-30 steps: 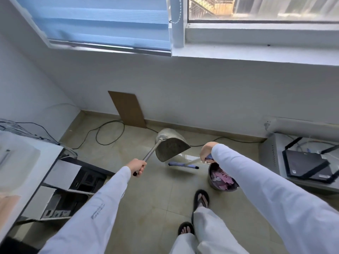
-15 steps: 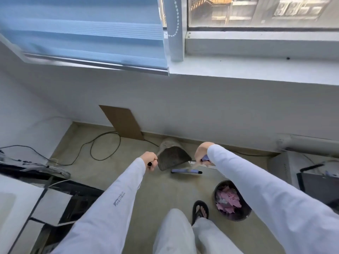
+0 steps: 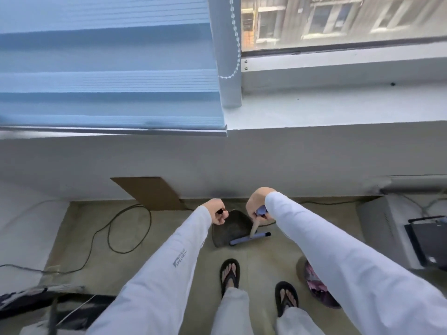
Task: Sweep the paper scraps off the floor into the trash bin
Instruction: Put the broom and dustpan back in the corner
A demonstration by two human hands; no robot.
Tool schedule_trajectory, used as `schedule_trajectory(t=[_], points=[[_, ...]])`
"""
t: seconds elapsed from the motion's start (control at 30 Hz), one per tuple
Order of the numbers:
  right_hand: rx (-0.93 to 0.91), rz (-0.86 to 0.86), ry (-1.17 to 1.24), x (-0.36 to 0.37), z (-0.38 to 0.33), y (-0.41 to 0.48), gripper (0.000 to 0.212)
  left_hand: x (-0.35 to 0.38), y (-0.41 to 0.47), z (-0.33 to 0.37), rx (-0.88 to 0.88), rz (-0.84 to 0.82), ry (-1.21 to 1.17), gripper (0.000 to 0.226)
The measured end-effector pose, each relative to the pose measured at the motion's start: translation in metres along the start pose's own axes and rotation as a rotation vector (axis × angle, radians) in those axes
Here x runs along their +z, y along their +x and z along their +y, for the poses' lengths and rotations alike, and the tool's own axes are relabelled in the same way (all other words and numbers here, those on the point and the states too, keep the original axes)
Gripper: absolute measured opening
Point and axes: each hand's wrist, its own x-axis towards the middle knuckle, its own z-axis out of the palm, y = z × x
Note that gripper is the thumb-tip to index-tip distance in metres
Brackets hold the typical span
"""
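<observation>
Gripping the dustpan by its handle end, the left hand is curled tight. The right hand wraps the blue grip of the broom, whose head is at the pan's front edge. Can't tell what's in the pan. The trash bin sits near the right foot, half hidden by the right sleeve. It holds pink and purple paper scraps.

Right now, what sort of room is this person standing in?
Probably an office or equipment room: a blue window blind, cables trailing over the tiled floor, and electronic gear on a grey cabinet.
</observation>
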Motion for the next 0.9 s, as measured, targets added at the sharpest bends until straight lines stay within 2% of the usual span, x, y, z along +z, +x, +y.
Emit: schedule_trajectory(t=[0.13, 0.17, 0.2, 0.23, 0.27, 0.3, 0.37, 0.43, 0.6, 0.77, 0.9], points=[[0.247, -0.167, -0.038, -0.017, -0.046, 0.017, 0.015, -0.010, 0.030, 0.030, -0.012, 0.046, 0.051, 0.010], [0.258, -0.182, -0.009, -0.020, -0.052, 0.024, 0.010, -0.010, 0.041, 0.031, -0.045, 0.032, -0.086, 0.010], [0.254, -0.182, 0.043, -0.023, -0.061, 0.029, 0.008, -0.013, 0.049, 0.039, -0.102, -0.077, -0.252, 0.010], [0.251, -0.180, 0.112, -0.026, -0.068, 0.038, 0.010, -0.014, 0.050, 0.051, -0.127, -0.138, -0.227, 0.015], [0.238, -0.149, 0.164, -0.028, -0.073, 0.042, 0.014, -0.012, 0.048, 0.056, -0.067, -0.096, -0.174, 0.021], [0.222, -0.133, 0.214, -0.030, -0.079, 0.047, 0.020, -0.012, 0.053, 0.058, -0.093, -0.132, -0.206, 0.024], [0.213, -0.133, 0.300, -0.034, -0.087, 0.054, 0.029, -0.015, 0.058, 0.070, -0.089, -0.015, -0.036, 0.019], [0.199, -0.085, 0.437, -0.039, -0.094, 0.061, 0.033, -0.016, 0.054, 0.086, -0.069, 0.004, 0.094, 0.017], [0.083, 0.029, 0.659, -0.053, -0.106, 0.086, 0.062, -0.024, 0.064, 0.104, 0.004, -0.019, 0.110, 0.025], [-0.042, 0.164, 0.685, -0.057, -0.112, 0.098, 0.070, -0.033, 0.078, 0.114, 0.053, 0.044, 0.003, 0.024], [-0.097, 0.223, 0.627, -0.055, -0.119, 0.104, 0.067, -0.033, 0.078, 0.129, 0.150, 0.041, 0.043, 0.042]])
